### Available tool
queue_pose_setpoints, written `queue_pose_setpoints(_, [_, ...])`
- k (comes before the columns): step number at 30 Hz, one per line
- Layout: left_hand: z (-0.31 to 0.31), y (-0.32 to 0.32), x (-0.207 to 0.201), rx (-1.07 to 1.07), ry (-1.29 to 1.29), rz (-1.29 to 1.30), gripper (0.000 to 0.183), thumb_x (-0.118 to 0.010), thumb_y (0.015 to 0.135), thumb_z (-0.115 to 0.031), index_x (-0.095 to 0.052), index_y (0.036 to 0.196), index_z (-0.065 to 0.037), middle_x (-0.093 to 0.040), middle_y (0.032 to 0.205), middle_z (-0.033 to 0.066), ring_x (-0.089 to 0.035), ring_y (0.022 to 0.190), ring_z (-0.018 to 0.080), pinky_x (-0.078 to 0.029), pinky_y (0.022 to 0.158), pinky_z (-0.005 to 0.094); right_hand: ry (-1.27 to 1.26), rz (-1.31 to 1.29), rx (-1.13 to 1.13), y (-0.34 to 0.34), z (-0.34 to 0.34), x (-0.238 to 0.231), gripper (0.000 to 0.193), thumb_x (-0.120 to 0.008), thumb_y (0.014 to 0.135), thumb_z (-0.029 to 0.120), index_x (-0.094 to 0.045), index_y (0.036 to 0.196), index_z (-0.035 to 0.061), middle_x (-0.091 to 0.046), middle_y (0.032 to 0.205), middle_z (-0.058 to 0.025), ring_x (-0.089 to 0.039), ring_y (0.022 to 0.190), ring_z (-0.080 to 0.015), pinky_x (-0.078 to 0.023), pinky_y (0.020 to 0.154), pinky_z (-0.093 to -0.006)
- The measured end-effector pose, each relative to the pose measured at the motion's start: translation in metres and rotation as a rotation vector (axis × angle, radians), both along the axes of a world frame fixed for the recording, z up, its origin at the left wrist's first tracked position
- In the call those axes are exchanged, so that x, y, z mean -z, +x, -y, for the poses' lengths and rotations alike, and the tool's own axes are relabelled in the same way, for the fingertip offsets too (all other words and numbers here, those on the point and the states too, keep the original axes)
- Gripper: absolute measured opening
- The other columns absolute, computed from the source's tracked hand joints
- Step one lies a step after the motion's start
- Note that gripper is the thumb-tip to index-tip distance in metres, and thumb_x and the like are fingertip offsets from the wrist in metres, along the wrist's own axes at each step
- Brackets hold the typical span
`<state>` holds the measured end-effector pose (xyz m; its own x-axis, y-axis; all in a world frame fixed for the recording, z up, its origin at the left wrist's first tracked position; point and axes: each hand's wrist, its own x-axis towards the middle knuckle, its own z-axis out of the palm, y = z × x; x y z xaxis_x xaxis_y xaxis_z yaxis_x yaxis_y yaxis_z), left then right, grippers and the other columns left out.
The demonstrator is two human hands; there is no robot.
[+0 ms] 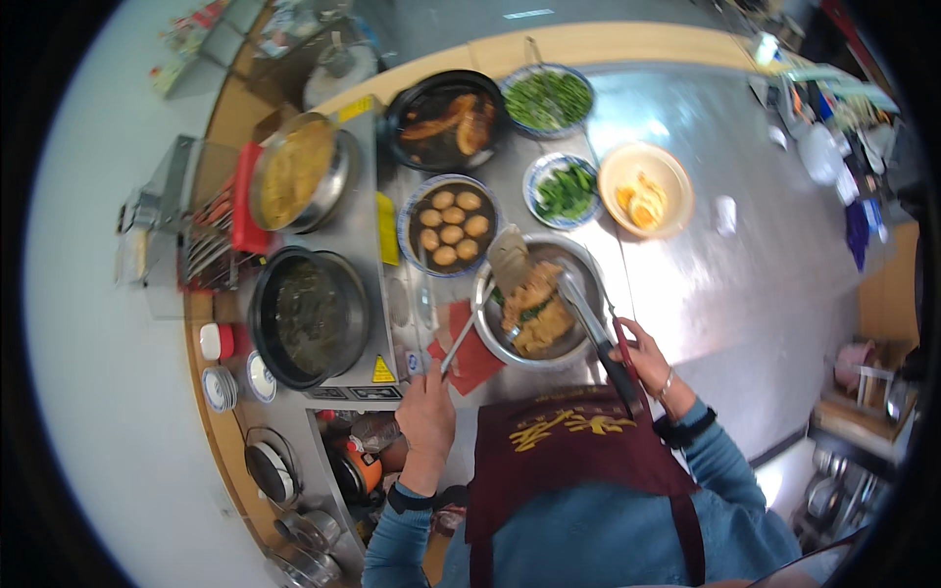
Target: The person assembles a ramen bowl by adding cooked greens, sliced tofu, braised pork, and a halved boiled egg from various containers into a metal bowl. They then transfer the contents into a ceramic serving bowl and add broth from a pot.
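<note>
My left hand [425, 429] is closed round the handle of a metal spatula [509, 259], whose blade rests over a steel bowl [587, 263]. Inside that bowl lie golden-brown pieces of food [542, 331], with bits of green leaf among them. On the bowl's right side, my right hand [645, 368] grips steel tongs [582, 303] with a black handle; their tips reach in at the food. A thin red utensil [623, 340] runs alongside the tongs at the same hand, its kind unclear. Under the bowl's left edge, a red cloth or sheet [468, 357] lies flat.
Around the bowl stand brown eggs in a dish [501, 223], leafy greens on a plate [526, 183], chopped greens [546, 101], a black pan [394, 120] and a cream bowl [675, 173]. Leftward sit a dark pot [263, 316] and a tilted steel bowl [345, 165].
</note>
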<state>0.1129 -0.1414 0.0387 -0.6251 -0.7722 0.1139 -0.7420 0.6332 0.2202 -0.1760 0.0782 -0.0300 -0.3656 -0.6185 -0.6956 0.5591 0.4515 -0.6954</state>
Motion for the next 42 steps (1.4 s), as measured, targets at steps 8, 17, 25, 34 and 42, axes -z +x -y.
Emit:
queue_pose_setpoints(8, [0.033,0.067,-0.05,-0.483,0.349,-0.491,0.033,-0.071,0.093,-0.017,-0.067,0.123,-0.002,-0.073,0.106,0.0236,-0.073,0.086,0.0329,-0.055,0.077,0.0374,-0.091,-0.015,-0.023,0.004,0.0,0.007,0.07,-0.069,0.085,0.002,-0.044,0.15,0.0129,-0.065,0.087,-0.0048,-0.062,0.071,-0.0119,-0.05,0.059,-0.0246])
queue_pose_setpoints(17, [0.088,0.159,-0.041,-0.802,0.252,-0.3,0.023,-0.059,0.097,-0.01,-0.064,0.114,0.005,-0.067,0.08,0.013,-0.065,0.067,0.0189,-0.05,0.061,0.0363,-0.229,-0.034,-0.107,-0.003,0.015,0.022,0.067,-0.075,0.092,0.012,-0.044,0.152,0.0178,-0.066,0.105,-0.0062,-0.066,0.088,-0.0129,-0.053,0.072,-0.0275])
queue_pose_setpoints(25, [0.097,0.157,-0.045,-0.624,-0.028,0.189,0.035,-0.061,0.099,-0.022,-0.062,0.126,0.001,-0.072,0.096,0.0211,-0.068,0.088,0.0414,-0.054,0.082,0.047,-0.197,0.183,0.058,0.012,0.022,-0.003,0.062,-0.07,0.094,0.007,-0.04,0.149,0.0086,-0.067,0.104,-0.012,-0.07,0.086,-0.0223,-0.06,0.076,-0.0341])
queue_pose_setpoints(34, [-0.055,-0.077,0.018,-0.067,1.307,-0.422,0.07,-0.074,0.095,-0.029,-0.043,0.15,0.0,-0.062,0.129,0.0213,-0.066,0.11,0.0249,-0.055,0.09,0.0343,-0.153,0.108,0.152,0.034,0.036,-0.007,0.067,-0.068,0.091,0.003,-0.038,0.15,0.0136,-0.069,0.103,-0.0132,-0.072,0.084,-0.0216,-0.059,0.074,-0.032])
queue_pose_setpoints(42, [-0.057,-0.09,0.033,-0.098,1.609,-0.527,0.063,-0.076,0.089,-0.01,-0.045,0.143,0.003,-0.065,0.112,0.0074,-0.063,0.085,0.0117,-0.053,0.073,0.0268,-0.275,0.223,0.191,0.044,0.045,-0.014,0.06,-0.074,0.092,0.01,-0.041,0.143,0.0068,-0.071,0.097,-0.0095,-0.071,0.079,-0.0184,-0.057,0.069,-0.0279])
